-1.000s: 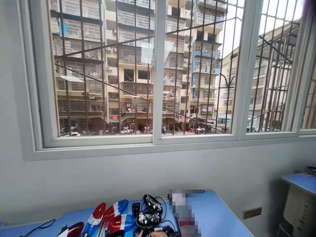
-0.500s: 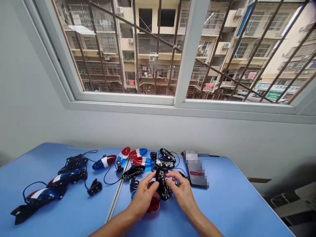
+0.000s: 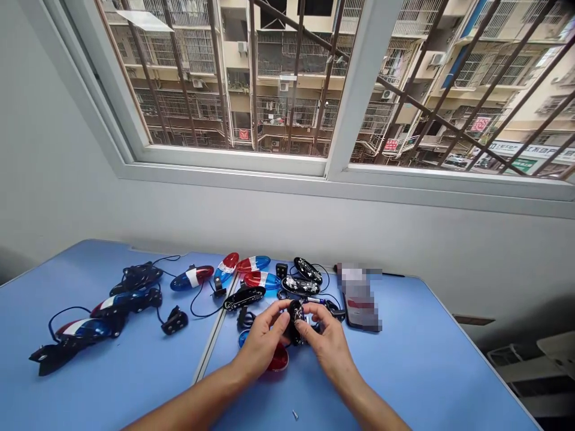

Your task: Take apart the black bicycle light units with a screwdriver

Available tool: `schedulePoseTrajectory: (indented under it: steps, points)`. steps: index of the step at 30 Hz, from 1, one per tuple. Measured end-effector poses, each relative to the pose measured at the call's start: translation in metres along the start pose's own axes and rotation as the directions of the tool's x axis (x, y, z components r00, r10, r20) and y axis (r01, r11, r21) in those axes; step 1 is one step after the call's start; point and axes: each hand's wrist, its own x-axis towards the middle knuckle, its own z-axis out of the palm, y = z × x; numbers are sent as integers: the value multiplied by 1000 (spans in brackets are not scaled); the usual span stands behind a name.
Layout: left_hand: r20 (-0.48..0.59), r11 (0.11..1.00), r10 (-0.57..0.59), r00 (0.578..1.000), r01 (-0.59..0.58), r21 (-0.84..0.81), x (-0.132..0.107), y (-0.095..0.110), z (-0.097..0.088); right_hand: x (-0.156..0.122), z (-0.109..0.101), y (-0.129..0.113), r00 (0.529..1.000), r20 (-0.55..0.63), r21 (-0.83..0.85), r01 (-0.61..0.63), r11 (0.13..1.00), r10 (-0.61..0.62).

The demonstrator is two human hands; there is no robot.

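Observation:
Between both hands, in front of me, is a black oval housing [image 3: 295, 317], turned so that its silvery, detailed face is seen at a slant. My left hand [image 3: 263, 338] grips its left side between thumb and fingers. On the right side, the thumb and fingertips of my right hand [image 3: 327, 341] press against it. Whether something small sits in the right fingertips is hidden. Below my left hand lies a red lens cover [image 3: 278, 359], partly covered. A blue piece [image 3: 243, 338] peeks out left of that hand. A small screw [image 3: 295, 414] rests nearer to me.
Behind my hands lie red-and-blue light covers [image 3: 263, 280], black oval housings [image 3: 300, 285] and cables. Several assembled lights [image 3: 83, 329] with black straps are on the left. A phone [image 3: 363, 314] lies at the right. A seam [image 3: 207, 353] divides the blue tabletop; wall and window stand behind.
The housing has turned in my hands, from its face showing broadly to a slanted, narrower view. My view has tilted down slightly, and the screw shows at the bottom.

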Motion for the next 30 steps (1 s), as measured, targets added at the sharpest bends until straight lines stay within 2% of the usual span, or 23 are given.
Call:
schedulePoseTrajectory:
  steps: [10,20,27,30]
  points:
    - [16,998,-60,998,61,-19,2,-1,-2,-2,0,-7,1000,-23,38,-10,999,11]
    - [4,997,-74,997,74,2,3,3,-1,0,-4,-3,1000,19,9,-5,1000,5]
    - [-22,996,-82,996,83,21,4,3,-2,-4,-3,-5,983,43,-214,182,960,-177]
    - [-23,996,-64,998,66,67,4,1,-2,-3,-3,-5,985,62,-271,174,947,-164]
